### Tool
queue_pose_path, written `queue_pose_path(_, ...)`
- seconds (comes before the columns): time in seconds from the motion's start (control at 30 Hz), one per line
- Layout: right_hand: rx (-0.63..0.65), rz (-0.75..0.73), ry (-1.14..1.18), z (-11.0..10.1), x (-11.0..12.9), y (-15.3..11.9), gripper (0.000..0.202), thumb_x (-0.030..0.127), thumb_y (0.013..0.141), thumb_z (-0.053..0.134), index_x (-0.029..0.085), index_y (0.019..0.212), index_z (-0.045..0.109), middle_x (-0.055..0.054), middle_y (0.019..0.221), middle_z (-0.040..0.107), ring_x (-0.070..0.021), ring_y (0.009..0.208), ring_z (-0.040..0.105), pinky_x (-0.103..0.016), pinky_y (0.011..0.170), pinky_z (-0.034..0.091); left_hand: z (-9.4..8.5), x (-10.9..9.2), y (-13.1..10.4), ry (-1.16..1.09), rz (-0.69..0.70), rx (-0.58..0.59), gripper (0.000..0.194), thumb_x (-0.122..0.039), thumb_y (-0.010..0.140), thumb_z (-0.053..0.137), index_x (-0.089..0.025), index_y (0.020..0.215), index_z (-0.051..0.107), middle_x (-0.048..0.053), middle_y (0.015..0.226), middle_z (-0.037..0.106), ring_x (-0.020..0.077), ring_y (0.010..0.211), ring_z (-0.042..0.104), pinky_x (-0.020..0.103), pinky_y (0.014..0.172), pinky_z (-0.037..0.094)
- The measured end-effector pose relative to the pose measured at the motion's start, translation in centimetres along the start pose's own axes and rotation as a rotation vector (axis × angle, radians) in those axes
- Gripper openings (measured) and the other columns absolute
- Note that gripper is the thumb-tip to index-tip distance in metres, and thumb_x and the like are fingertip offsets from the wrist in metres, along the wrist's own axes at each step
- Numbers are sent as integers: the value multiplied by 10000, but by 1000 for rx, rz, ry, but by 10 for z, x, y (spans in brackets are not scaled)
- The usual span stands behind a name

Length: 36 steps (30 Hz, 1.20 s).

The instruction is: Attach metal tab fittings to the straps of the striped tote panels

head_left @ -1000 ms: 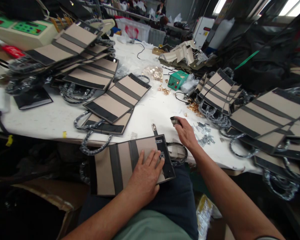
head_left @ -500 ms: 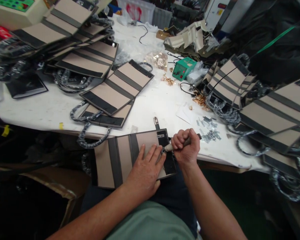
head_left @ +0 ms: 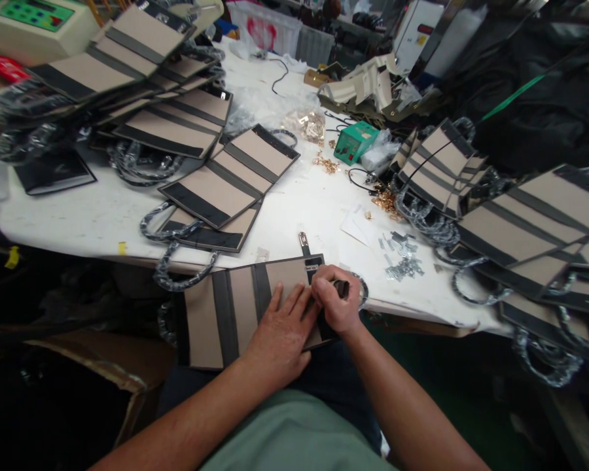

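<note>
A beige bag panel (head_left: 203,324) with dark stripes lies across my lap against the table edge. My left hand (head_left: 281,333) presses flat on it, fingers spread. My right hand (head_left: 338,302) is closed around a short, thick-handled hand tool (head_left: 342,288) over the dark end strip; its dark butt end shows, and its tip is hidden behind my fingers. A metal plate (head_left: 312,267) is on that strip, just above my right hand. A strap with a metal clasp (head_left: 303,241) sticks out past the panel's far edge. A plastic-wrapped handle (head_left: 364,291) shows beyond my right hand.
More bag panels (head_left: 230,171) with wrapped handles are stacked at left and at right (head_left: 525,226). Small metal plates (head_left: 403,263) and gold fittings (head_left: 387,201) lie on the white table (head_left: 294,203). A green box (head_left: 356,141) stands behind. An open carton (head_left: 112,356) is below left.
My right hand has moved left and turned, bringing the tool more upright over the dark strip. My left hand stays flat on the panel. The view has shifted slightly.
</note>
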State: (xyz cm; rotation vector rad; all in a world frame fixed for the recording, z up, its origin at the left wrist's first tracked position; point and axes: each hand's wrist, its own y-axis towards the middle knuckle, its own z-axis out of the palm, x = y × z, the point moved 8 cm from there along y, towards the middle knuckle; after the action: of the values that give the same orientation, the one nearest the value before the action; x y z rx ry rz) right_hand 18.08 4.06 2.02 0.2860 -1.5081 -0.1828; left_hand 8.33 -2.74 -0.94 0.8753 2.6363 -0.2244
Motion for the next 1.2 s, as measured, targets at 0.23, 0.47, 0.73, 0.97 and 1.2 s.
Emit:
queue_pose_path(0.23,-107,91,144,-10,-9,7,372,429,929,632,219,655,494,63,524,454,-94,410,367,-259,433,288,6,7,-9,-48,-19,-100,844,-431,771,766,-226,1518,432,135,1616,382,310,1541,239,533,1289,25)
queue_pose_path(0.47,72,-58,-145,21,25,8,342,341,929,602,215,629,496,30,587,500,-116,518,449,-278,539,375,5,7,-10,-80,-20,-143,841,-368,737,770,-212,1498,448,145,1609,373,329,1534,243,556,1282,102)
queue_pose_path(0.73,338,-372,-470,64,44,-7,190,160,826,564,224,658,501,24,604,561,-115,545,510,-261,565,389,13,9,-13,-154,24,-312,790,-211,742,679,-264,1496,448,91,1484,550,327,1439,398,591,1274,127)
queue_pose_path(0.97,178,-89,-225,19,19,8,309,298,925,573,225,635,495,19,584,508,-127,524,453,-283,535,369,4,9,-8,-111,-50,-132,836,-360,735,768,-222,1499,458,136,1587,424,314,1514,294,517,1291,88)
queue_pose_path(1.2,-44,-65,192,-2,38,15,346,404,922,631,225,645,525,42,547,451,-116,448,412,-270,448,333,1,9,-9,-117,-24,-101,811,-417,741,800,-242,1473,497,142,1611,387,321,1536,256,545,1282,85)
